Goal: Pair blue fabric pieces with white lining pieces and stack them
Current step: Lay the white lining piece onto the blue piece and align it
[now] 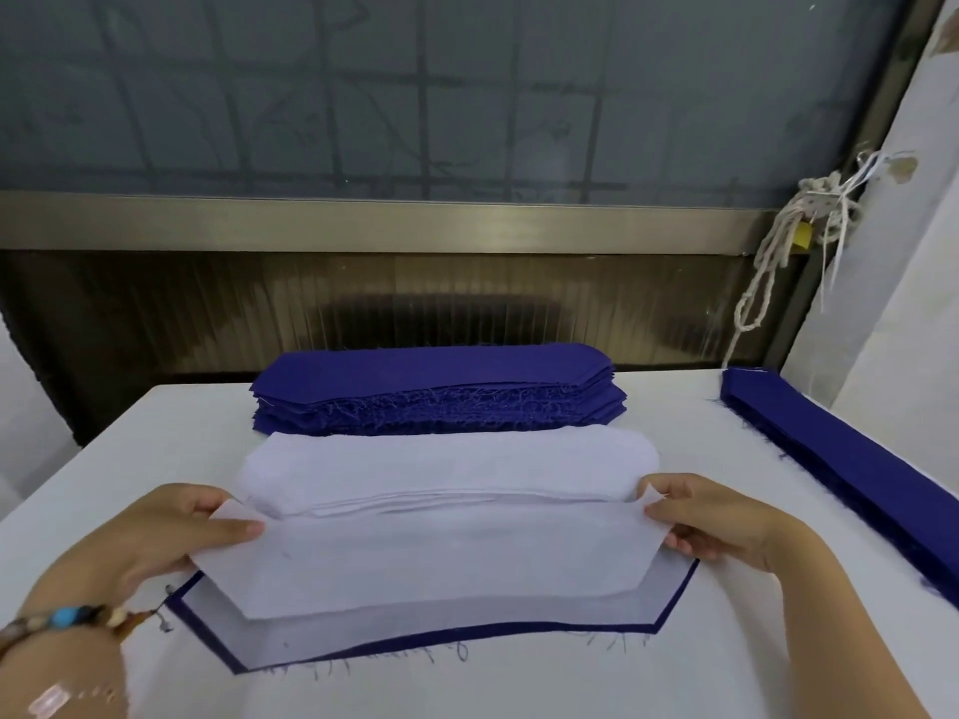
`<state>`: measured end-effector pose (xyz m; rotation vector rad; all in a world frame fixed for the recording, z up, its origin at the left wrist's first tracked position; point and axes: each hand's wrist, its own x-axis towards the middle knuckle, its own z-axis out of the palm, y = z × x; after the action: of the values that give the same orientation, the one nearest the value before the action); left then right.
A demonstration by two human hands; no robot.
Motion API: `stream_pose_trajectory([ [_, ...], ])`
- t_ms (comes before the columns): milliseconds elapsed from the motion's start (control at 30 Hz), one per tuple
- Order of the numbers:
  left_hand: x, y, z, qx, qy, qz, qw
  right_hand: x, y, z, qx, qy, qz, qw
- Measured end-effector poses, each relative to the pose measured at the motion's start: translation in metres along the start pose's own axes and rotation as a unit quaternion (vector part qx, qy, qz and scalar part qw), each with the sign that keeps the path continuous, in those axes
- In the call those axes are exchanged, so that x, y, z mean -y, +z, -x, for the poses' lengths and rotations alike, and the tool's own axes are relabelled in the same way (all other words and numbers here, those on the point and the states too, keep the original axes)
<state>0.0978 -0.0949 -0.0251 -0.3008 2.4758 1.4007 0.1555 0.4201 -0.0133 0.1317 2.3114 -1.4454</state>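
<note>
Left hand (155,537) and right hand (726,521) each pinch one end of white lining piece (415,568), long axis left-right, held just above blue piece (467,631) near tabletop (519,682) front edge. Lining sits offset toward white stack (446,469); needs pull toward front edge.

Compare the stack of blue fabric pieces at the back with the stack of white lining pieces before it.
The blue fabric stack is dark, taller and frayed along its front edge; the white lining stack is pale, lower and clean-edged. Blue sits farther away, white nearer the hands. Both share the same long shape with angled ends.
</note>
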Motion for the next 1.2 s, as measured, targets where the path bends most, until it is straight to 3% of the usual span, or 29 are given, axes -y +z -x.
stream_pose_trajectory([
  [233, -0.016, 0.012, 0.01, 0.006, -0.01, -0.085, 0.996, 0.0, 0.005, -0.009, -0.033, 0.005, 0.104, 0.994],
  [367, -0.016, 0.01, 0.011, 0.013, -0.005, -0.108, 0.994, 0.0, 0.007, -0.007, -0.033, 0.004, 0.096, 0.995],
  [500, 0.001, 0.008, 0.009, -0.008, 0.016, -0.072, 0.997, 0.001, 0.012, -0.001, -0.045, -0.009, 0.071, 0.996],
  [667, 0.022, 0.012, 0.017, -0.048, 0.08, -0.059, 0.994, -0.005, 0.021, 0.005, -0.121, -0.027, 0.071, 0.99],
  [800, 0.025, 0.019, 0.026, -0.082, 0.132, -0.079, 0.985, -0.012, 0.034, 0.008, -0.197, -0.044, 0.139, 0.97],
  [900, 0.029, 0.022, 0.03, -0.107, 0.159, -0.061, 0.979, -0.016, 0.04, 0.007, -0.249, -0.011, 0.195, 0.949],
  [1067, 0.028, 0.026, 0.031, -0.117, 0.182, -0.019, 0.976, -0.02, 0.036, 0.016, -0.241, -0.071, 0.124, 0.96],
  [1200, 0.027, 0.028, 0.031, -0.1, 0.182, -0.026, 0.978, -0.019, 0.036, 0.02, -0.246, -0.087, 0.153, 0.953],
])
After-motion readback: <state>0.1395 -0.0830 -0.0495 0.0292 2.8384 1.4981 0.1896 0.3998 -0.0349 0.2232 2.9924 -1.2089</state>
